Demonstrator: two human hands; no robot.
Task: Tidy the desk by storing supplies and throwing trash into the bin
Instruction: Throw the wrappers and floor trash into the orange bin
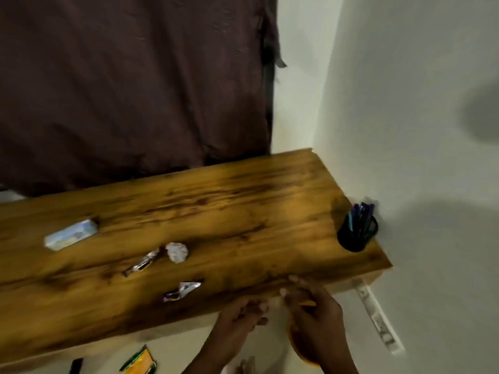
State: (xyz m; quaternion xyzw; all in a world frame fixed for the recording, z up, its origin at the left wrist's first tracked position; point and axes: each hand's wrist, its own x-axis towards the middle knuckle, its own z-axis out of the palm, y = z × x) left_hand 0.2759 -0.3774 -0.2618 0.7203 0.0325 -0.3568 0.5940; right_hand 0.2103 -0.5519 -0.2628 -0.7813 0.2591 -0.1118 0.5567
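Observation:
The frame is motion-blurred. On the wooden desk (pixel 243 211) lie a small white and blue box (pixel 71 234), a crumpled paper ball (pixel 176 252), a shiny wrapper (pixel 143 263) and a second wrapper (pixel 182 290) near the front edge. At the desk's right end stands a black pen holder (pixel 356 233) with several pens in it. Both hands are just below the front edge, close together. My right hand (pixel 313 314) curls round an orange object (pixel 298 346) that it mostly hides. My left hand (pixel 240 317) has bent fingers, and blur hides whether it holds anything.
A dark brown curtain (pixel 129 90) hangs behind the desk. White walls (pixel 405 130) close in the right side, with a white strip (pixel 378 319) fixed low on the wall. Below the desk lie a yellow-green packet (pixel 139 363) and a black item (pixel 75 365).

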